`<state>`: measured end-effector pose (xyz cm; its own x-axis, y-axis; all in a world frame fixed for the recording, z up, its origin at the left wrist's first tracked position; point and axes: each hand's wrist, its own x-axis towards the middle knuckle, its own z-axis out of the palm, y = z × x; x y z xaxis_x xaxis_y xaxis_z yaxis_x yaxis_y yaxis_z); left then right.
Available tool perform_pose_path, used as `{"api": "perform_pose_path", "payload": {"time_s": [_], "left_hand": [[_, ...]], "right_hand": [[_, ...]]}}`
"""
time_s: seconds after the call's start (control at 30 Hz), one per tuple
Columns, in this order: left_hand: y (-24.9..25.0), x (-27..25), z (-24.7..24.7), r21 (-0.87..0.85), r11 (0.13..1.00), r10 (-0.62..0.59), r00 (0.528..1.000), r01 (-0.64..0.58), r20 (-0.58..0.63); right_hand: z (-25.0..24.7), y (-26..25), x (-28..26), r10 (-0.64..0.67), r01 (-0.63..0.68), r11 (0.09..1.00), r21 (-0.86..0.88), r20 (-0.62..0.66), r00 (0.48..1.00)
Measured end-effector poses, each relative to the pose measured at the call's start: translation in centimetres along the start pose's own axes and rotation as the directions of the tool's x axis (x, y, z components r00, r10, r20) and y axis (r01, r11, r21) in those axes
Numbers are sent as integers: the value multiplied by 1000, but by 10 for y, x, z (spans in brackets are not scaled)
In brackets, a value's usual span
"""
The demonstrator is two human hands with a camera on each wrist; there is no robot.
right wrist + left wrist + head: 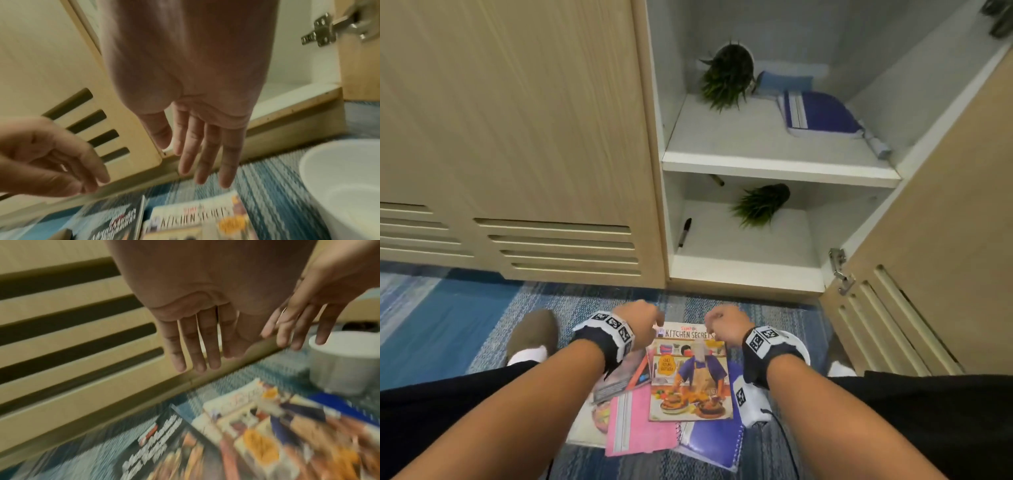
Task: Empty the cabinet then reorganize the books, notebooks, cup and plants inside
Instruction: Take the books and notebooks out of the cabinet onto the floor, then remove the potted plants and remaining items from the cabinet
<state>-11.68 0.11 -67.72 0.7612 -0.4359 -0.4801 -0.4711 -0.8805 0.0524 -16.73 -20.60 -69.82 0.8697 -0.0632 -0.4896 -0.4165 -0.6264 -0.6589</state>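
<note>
My left hand [645, 320] and right hand [720, 322] hover side by side just above a pile on the floor, fingers straight and relaxed, holding nothing [193, 353] [205, 154]. Topmost in the pile lies the "Kitchen Secrets" cookbook [690, 377], over a pink notebook [640, 425], a purple spiral notebook [709, 442] and a dark book [619, 377]. A white cup [796, 342] stands right of the pile, partly hidden by my right wrist. In the open cabinet, a tipped plant [727, 75] and blue notebooks [822, 113] are on the upper shelf, and another plant [760, 204] on the lower.
A black marker [684, 232] lies at the left of the lower shelf [739, 260]. The cabinet door [928, 274] stands open on the right, with a closed slatted door [534, 171] on the left. My feet and knees flank the pile on the blue carpet [448, 325].
</note>
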Motion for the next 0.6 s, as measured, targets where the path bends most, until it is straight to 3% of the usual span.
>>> {"api": "perform_pose_path", "payload": {"time_s": [0.17,0.33,0.5,0.6], "left_hand": [[44,32,-60,-45,997,60,978,-70,-200],[67,93,-100,-5,996,-82,942,86,-327],[61,172,-120,-16,985,-168,941,171,-293],[48,222,-110,5,964,-256,939,264,-230]], "right_hand": [[-61,-31,9,-99,94,995,-43,-133,986],[-129,-34,55,-147,83,963,-255,-244,958],[-189,-24,123,-78,-97,881,-463,-343,936],[-209,-11,169,-76,-139,859,-493,-391,917]]}}
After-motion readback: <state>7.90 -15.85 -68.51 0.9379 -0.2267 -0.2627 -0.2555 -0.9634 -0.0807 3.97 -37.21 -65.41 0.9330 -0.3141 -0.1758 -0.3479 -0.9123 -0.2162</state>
